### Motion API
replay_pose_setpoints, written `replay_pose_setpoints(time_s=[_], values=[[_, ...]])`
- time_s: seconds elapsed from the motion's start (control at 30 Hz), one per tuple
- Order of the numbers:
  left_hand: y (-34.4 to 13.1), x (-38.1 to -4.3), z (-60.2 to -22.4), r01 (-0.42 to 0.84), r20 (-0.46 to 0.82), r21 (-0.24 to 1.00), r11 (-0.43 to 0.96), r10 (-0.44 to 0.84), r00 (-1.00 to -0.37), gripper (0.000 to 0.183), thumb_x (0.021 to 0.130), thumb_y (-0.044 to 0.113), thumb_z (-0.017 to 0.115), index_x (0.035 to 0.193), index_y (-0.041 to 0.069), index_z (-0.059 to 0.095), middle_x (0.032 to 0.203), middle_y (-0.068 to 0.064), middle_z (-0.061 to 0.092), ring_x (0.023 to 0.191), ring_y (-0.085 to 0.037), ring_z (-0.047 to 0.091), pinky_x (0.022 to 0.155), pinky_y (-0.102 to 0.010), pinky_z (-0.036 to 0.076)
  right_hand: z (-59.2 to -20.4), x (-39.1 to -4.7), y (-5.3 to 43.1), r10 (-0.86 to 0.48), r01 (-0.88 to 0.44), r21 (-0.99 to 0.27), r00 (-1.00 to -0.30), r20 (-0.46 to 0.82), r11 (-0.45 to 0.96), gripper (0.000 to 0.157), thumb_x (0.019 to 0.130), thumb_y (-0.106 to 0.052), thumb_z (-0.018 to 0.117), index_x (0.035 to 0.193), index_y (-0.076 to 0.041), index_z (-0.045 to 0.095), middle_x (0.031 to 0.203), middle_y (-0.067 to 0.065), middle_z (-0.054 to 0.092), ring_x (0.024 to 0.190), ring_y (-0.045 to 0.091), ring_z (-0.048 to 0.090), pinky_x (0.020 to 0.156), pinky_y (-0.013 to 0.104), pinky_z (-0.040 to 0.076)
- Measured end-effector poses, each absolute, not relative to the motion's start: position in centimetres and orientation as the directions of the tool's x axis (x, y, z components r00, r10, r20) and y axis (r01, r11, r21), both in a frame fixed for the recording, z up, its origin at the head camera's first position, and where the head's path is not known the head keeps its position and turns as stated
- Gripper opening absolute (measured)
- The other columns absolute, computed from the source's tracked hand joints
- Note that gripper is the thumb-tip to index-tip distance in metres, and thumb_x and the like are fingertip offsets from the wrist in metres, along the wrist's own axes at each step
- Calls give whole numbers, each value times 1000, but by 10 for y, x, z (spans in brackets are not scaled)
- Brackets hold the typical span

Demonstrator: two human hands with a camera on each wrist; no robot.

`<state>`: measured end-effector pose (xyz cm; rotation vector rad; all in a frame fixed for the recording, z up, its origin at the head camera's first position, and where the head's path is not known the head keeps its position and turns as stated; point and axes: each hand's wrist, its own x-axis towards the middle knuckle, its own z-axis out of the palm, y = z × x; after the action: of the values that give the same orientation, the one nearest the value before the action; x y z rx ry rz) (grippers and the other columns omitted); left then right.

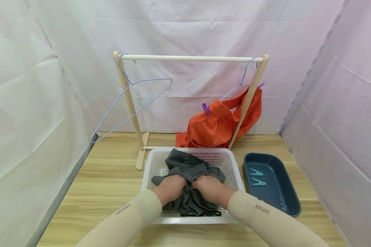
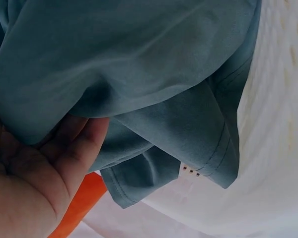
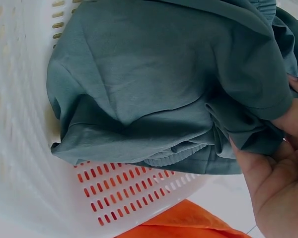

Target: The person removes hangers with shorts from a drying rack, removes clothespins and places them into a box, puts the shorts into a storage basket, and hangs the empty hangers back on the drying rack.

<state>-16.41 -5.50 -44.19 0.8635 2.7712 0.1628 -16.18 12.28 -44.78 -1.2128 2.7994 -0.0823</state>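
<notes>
A crumpled dark grey-green garment (image 1: 190,168) lies in a white perforated plastic basket (image 1: 232,164); stitched hems and a gathered elastic band (image 3: 176,154) show on it. My left hand (image 1: 170,188) grips the cloth near its middle, with fingers curled into a fold. Close beside it, my right hand (image 1: 209,188) pinches another part of the same garment. In the left wrist view the left hand (image 2: 44,168) has fabric draped over its fingers. The right wrist view has the right hand (image 3: 278,173) bunching cloth between thumb and fingers. The garment's full shape is hidden by folds.
Behind the basket stands a wooden rack (image 1: 188,58). A bare blue hanger (image 1: 131,116) hangs at its left, and orange clothing (image 1: 216,127) hangs at its right, with purple clips (image 1: 205,109). To the right, a dark blue tray (image 1: 275,181) holds two teal clips (image 1: 258,182).
</notes>
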Motion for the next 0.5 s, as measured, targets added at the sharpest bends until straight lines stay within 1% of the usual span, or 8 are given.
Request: replay_pose_setpoints(time_s=[0.27,0.5], values=[[-57,-166,-444,516,-229,189,836,548,-805,7,85,16,71,80,13,68,80,-2,68,80,-18,66,76,-36,54,-449,-163,115,-706,-700,-97,-693,-149,708,16,88,-9,63,91,-19,74,88,-5,71,82,14,66,75,31,55],[-58,-165,-443,529,-215,168,832,554,-804,8,85,18,71,79,13,67,79,-2,67,80,-19,66,76,-36,54,-444,-161,113,-687,-688,-74,-701,-192,722,16,89,-8,63,93,-19,74,91,-4,71,85,15,67,78,32,55]])
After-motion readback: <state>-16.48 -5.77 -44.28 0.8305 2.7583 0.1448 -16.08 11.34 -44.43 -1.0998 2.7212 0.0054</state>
